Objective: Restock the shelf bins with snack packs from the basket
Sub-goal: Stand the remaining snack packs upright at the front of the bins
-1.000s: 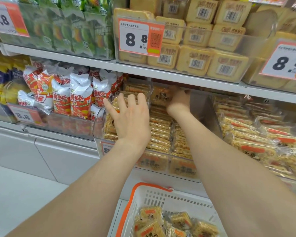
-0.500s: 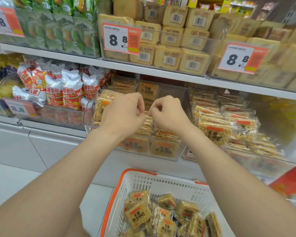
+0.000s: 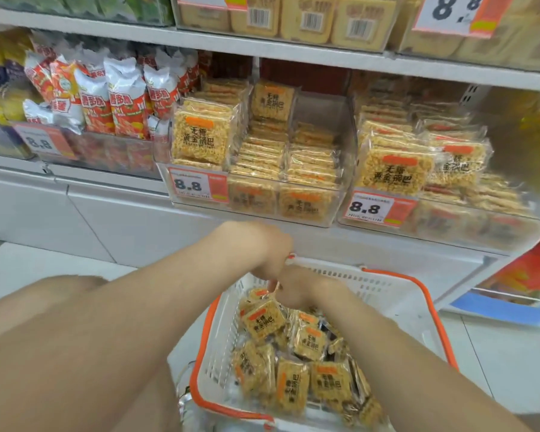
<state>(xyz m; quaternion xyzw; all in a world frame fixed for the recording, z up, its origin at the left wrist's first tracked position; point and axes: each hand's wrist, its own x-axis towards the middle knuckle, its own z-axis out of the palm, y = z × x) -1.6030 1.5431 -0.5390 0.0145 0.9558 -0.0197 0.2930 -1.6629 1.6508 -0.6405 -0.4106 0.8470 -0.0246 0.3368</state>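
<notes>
Loosely heaped, yellow snack packs [image 3: 264,319] fill a white, orange-rimmed basket [image 3: 384,288] standing below the shelving. A person's left hand [image 3: 262,247] and right hand [image 3: 300,289] meet just above the pile, fingers curled downward. Whether they pinch a pack cannot be told. Above, a clear shelf bin [image 3: 312,210] holds rows of the same packs beside an 8.8 price tag [image 3: 194,183].

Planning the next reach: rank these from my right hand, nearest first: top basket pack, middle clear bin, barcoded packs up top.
1. Top basket pack, just left of the right hand.
2. Middle clear bin, ahead on the lower shelf.
3. Barcoded packs, on the shelf above.
</notes>
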